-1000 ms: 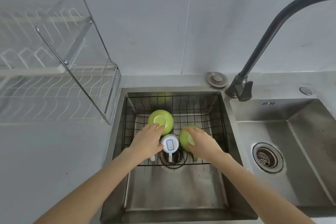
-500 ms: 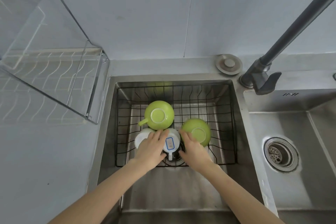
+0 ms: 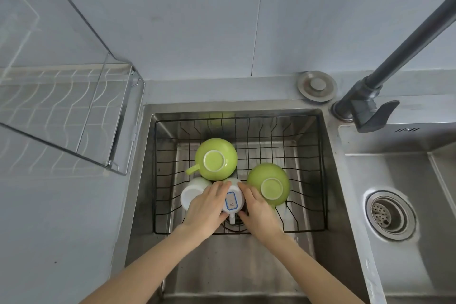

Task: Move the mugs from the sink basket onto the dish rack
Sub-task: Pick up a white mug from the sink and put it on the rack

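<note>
A black wire sink basket sits in the left sink bowl. Several mugs lie upside down in it. One green mug is at the back left, another green mug at the right. A plain white mug lies at the front left. Between them is a white mug with a blue-edged label. My left hand and my right hand clasp this labelled mug from both sides. The wire dish rack stands on the counter to the left.
A dark faucet rises at the right, its spout passing overhead. A round metal cap sits behind the sink. The right sink bowl has a strainer drain. The grey wall is close behind.
The view has shifted closer and lower over the sink. My hands have closed in on both sides of the labelled white mug; the mugs have not moved.
</note>
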A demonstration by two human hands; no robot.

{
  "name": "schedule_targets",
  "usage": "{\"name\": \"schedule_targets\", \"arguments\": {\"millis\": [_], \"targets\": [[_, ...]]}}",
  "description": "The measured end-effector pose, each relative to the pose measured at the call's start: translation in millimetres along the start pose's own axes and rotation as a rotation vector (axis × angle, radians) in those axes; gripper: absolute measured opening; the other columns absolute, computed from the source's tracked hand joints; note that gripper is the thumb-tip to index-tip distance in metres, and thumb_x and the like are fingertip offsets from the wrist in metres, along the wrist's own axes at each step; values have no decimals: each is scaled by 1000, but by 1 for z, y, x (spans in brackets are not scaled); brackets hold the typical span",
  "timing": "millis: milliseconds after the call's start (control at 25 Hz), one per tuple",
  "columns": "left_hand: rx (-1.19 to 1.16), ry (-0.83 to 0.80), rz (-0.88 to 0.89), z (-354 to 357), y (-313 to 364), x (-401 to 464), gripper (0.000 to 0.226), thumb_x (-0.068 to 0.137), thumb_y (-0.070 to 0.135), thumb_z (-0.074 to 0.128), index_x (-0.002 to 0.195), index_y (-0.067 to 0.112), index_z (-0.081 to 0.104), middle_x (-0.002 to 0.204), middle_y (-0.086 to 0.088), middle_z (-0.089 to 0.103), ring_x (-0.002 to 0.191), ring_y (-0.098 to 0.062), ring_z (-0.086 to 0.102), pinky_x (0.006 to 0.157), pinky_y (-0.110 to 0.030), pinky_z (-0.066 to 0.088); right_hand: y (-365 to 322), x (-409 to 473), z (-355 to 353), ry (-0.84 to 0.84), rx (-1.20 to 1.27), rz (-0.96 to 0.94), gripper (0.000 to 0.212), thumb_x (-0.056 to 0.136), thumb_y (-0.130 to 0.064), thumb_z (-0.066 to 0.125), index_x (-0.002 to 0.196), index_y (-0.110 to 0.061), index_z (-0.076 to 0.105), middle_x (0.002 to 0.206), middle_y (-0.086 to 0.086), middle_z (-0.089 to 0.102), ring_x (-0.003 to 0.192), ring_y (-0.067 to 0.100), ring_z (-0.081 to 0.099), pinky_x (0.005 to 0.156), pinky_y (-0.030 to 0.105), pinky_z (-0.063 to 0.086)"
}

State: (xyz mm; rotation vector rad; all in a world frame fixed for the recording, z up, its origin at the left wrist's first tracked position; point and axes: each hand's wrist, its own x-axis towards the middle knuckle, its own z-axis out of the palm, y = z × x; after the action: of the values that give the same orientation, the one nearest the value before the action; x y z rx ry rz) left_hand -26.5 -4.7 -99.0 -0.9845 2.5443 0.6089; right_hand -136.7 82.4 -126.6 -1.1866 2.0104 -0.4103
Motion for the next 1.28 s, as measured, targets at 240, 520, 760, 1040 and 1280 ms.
{"name": "schedule_targets", "arguments": {"millis": [240, 520, 760, 1040, 1280], "targets": [[-71, 76, 12, -16, 2, -19, 60, 86, 30, 54, 138, 23, 24, 138, 3, 41, 119, -18, 44, 86, -33, 46, -12, -19, -21, 36, -14, -74, 59, 84, -19, 57, 138, -19, 33, 141, -3, 43, 114, 24, 55, 81, 39, 53], [-284, 212, 62, -56, 9, -64, 70, 83, 31, 61, 140, 26, 22, 143, 4, 38, 124, -18, 45, 95, -33, 43, -47, -58, -57, 170, -16, -267, 62, 83, -22, 63, 138, -25, 34, 140, -8, 46, 113, 20, 57, 74, 31, 50], [-473, 375, 205, -100, 7, -132, 76, 77, 23, 70, 138, 30, 26, 129, 15, 40, 115, -4, 43, 101, -25, 38, -92, -109, -83, 271, 0, -429, 65, 81, -26, 67, 138, -23, 37, 133, -5, 51, 116, 12, 53, 94, 30, 49], [-551, 513, 291, -139, -26, -193, 66, 65, 43, 74, 121, 40, 39, 110, 38, 44, 101, 22, 45, 92, -5, 36, -157, -146, -90, 304, 84, -519, 64, 78, -23, 70, 134, -27, 40, 122, -10, 53, 102, -14, 48, 90, -2, 34], [-700, 613, 376, -175, -68, -237, 60, 60, 52, 62, 116, 46, 44, 119, 27, 54, 109, 10, 51, 91, -1, 38, -232, -164, -86, 332, 130, -588, 58, 78, -20, 71, 130, -22, 46, 119, -6, 57, 106, 2, 56, 96, 14, 45]]}}
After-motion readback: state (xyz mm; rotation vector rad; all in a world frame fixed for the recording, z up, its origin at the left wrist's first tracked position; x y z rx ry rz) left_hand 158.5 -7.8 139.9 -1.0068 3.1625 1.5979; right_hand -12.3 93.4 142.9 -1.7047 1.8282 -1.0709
